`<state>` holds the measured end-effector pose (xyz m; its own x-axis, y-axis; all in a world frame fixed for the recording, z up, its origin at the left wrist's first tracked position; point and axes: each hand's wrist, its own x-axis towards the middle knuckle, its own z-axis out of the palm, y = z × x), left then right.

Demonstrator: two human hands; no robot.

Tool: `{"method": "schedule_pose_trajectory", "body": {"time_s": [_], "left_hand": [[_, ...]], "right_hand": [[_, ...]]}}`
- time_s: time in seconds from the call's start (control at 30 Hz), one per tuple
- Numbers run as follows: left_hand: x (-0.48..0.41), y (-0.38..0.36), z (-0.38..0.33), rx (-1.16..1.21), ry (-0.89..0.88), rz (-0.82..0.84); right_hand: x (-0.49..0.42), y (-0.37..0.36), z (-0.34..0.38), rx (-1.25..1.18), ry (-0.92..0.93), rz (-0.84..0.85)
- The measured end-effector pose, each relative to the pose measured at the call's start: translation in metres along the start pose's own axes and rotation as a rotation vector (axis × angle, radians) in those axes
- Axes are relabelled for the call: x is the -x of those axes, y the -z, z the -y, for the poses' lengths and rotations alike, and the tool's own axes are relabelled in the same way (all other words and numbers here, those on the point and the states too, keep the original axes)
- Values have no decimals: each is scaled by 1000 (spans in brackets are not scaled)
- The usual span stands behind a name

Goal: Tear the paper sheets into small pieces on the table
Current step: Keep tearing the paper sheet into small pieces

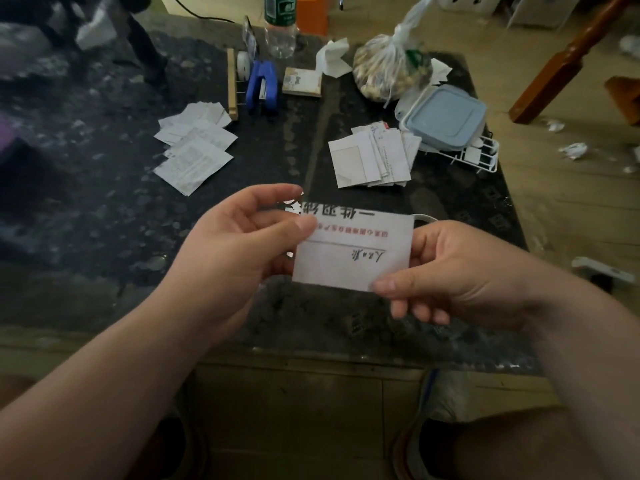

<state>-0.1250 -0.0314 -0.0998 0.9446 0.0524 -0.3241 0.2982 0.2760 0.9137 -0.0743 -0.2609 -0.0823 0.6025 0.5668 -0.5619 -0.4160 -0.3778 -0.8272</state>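
Note:
I hold a white paper sheet (353,251) with red print and black handwriting above the near part of the dark table (104,209). My left hand (239,244) pinches its left edge between thumb and fingers. My right hand (446,271) pinches its right edge, thumb at the lower corner. Two piles of torn paper lie on the table: one pile (195,145) at the left middle and another pile (375,154) at the right middle.
At the back stand a clear bottle (280,29), a blue stapler (262,85), a wooden strip (232,83), a small notepad (302,82), a tied plastic bag (391,69) and a blue-lidded box (445,117) on a white wire rack (485,157). Crumpled scraps (573,150) dot the floor at right.

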Motion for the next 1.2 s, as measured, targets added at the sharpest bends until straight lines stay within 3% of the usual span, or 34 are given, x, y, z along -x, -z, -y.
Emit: {"method": "schedule_pose_trajectory", "body": {"time_s": [0.13,0.23,0.37,0.43,0.5,0.63,0.8,0.9,1.2], "left_hand": [[-1,-3,4,-119,-42,-33],[-1,-4,8,-114,-41,-54],[0,-10,15,-139,-13,-78],[1,-14,18,-149,3,-78],[3,-18,20,-146,-4,-75],[4,-23,24,-144,-33,-29],[5,-22,20,30,-65,118],[7,-17,19,138,-88,206],[9,-14,20,31,-211,258]], "right_hand": [[3,0,-1,84,12,53],[6,5,-2,-38,49,48],[2,0,4,-307,87,-164],[-3,-5,7,-206,110,-329],[-5,-11,8,40,129,-376],[-8,-19,4,89,100,-261],[-10,-9,7,-255,-20,-127],[-8,-7,8,-295,-58,2],[-6,-3,7,-394,-72,162]]}}
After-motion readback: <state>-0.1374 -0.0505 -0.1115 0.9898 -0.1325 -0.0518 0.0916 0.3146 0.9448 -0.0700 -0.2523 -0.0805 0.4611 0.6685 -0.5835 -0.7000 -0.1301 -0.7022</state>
